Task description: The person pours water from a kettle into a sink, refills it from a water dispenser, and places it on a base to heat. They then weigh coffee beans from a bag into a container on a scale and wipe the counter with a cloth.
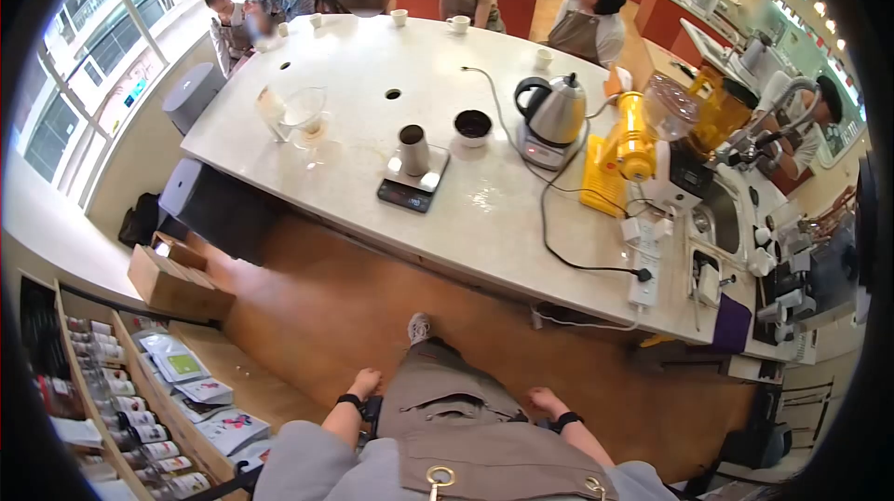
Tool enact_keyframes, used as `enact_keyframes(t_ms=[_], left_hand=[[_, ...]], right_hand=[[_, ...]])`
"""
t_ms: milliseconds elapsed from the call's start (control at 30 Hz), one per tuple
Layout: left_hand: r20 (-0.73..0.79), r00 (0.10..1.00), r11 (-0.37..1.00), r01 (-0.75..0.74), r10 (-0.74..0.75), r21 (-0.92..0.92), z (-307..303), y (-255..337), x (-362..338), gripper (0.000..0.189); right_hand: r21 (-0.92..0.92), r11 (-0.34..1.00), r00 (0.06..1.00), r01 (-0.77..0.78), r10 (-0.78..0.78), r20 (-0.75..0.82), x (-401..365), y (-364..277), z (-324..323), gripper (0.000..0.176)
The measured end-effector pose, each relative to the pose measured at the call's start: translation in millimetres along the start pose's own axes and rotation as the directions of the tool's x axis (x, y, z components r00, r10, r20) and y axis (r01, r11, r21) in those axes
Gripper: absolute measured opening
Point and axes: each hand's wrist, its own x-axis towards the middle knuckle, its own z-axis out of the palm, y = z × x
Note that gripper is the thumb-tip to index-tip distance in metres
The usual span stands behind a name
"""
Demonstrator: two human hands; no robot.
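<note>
Both my hands hang low beside the brown apron (456,408), away from the counter (345,166). My left hand (368,382) has its fingers loosely curled, and nothing shows in it. On the other side, my right hand (545,399) is also loosely curled with nothing visible in it. Across from me, a metal cup (413,149) stands on a black digital scale (408,196). To its right are a dark-filled bowl (473,127) and a steel gooseneck kettle (557,110) on its base. A clear glass vessel (305,115) is at the left.
A yellow grinder (635,138) and a power strip (644,282) with cords occupy the counter's right. White cups (399,18) line its far edge, where several people sit. Grey stools (219,208), wooden boxes (177,282) and a shelf of bottles (140,417) stand to my left.
</note>
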Motion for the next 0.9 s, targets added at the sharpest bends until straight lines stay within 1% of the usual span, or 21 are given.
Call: enact_keyframes(t_ms=[33,67,100,133,167,233,267,333,400,467,500,533,567,600,667,700,733,767,800,867,900], left_hand=[[0.078,0.997,0.999,0.021,-0.018,-0.031,-9,13,4,0.024],[0.132,0.991,0.998,-0.033,0.025,0.062,-22,20,18,0.025],[0.196,0.979,0.981,-0.099,0.065,0.168,-38,33,38,0.027],[0.178,0.983,0.971,-0.092,0.052,0.221,-50,51,54,0.026],[0.171,0.984,0.963,-0.085,0.041,0.257,-62,68,68,0.025],[0.130,0.990,0.959,-0.088,0.054,0.269,-95,103,90,0.026],[0.087,0.995,0.964,-0.076,0.056,0.253,-106,117,101,0.027],[0.171,0.981,0.931,-0.141,0.086,0.335,-146,164,115,0.028],[0.326,0.943,0.919,-0.187,0.069,0.346,-188,225,114,0.027],[0.410,0.889,0.954,-0.273,0.203,0.120,-212,309,48,0.025],[0.454,0.847,0.931,-0.354,0.277,0.092,-224,338,32,0.022],[0.492,0.795,0.904,-0.426,0.356,0.035,-232,371,6,0.018],[0.509,0.748,0.879,-0.475,0.426,-0.038,-235,398,-14,0.017],[0.523,0.695,0.849,-0.516,0.494,-0.116,-234,421,-26,0.017],[0.555,0.644,0.834,-0.520,0.526,-0.186,-217,452,-23,0.018],[0.606,0.567,0.799,-0.563,0.558,-0.210,-202,461,-7,0.021],[0.663,0.533,0.809,-0.554,0.525,-0.195,-190,480,-3,0.026],[0.596,0.485,0.709,-0.672,0.640,-0.216,-169,489,13,0.035],[0.534,0.419,0.596,-0.775,0.734,-0.211,-146,493,31,0.044],[0.219,0.327,0.329,-0.944,0.919,0.032,-108,509,42,0.064],[0.165,0.298,0.295,-0.955,0.940,0.041,-94,518,40,0.075]], right_hand=[[0.145,0.981,0.991,0.131,-0.134,0.012,9,16,-7,0.027],[0.196,0.979,0.997,0.059,-0.050,-0.051,-31,-33,1,0.024],[0.253,0.967,0.999,0.036,-0.028,-0.032,-27,-37,5,0.018],[0.199,0.979,0.999,0.046,-0.039,-0.038,-4,-19,5,0.013],[0.094,0.995,0.984,-0.017,0.033,-0.173,10,-11,9,0.016],[-0.073,0.990,0.960,-0.117,0.094,-0.262,18,-15,9,0.020],[-0.074,0.990,0.957,-0.121,0.097,-0.273,25,-25,15,0.020],[-0.102,0.970,0.890,-0.221,0.158,-0.429,36,-42,23,0.026],[-0.036,0.960,0.917,-0.277,0.253,-0.307,23,-113,37,0.028],[0.039,0.981,0.951,-0.191,0.195,-0.240,44,-165,58,0.032],[-0.164,0.978,0.966,-0.128,0.085,-0.243,19,-244,70,0.035],[-0.415,0.903,0.939,0.108,-0.230,-0.256,36,-256,78,0.035],[-0.501,0.857,0.970,0.118,-0.207,-0.125,30,-305,84,0.033],[-0.497,0.824,0.931,0.270,-0.355,-0.082,37,-318,95,0.032],[-0.377,0.877,0.954,0.298,-0.290,0.082,13,-381,116,0.035],[-0.333,0.899,0.957,0.286,-0.250,0.148,0,-401,125,0.032],[-0.367,0.882,0.949,0.297,-0.229,0.217,1,-404,132,0.030],[-0.312,0.921,0.951,0.233,-0.150,0.269,-12,-421,140,0.029],[-0.304,0.912,0.945,0.275,-0.197,0.263,-17,-419,144,0.029],[-0.268,0.914,0.939,0.304,-0.241,0.244,-25,-412,154,0.030],[-0.196,0.945,0.958,0.264,-0.232,0.170,-30,-409,152,0.030]])
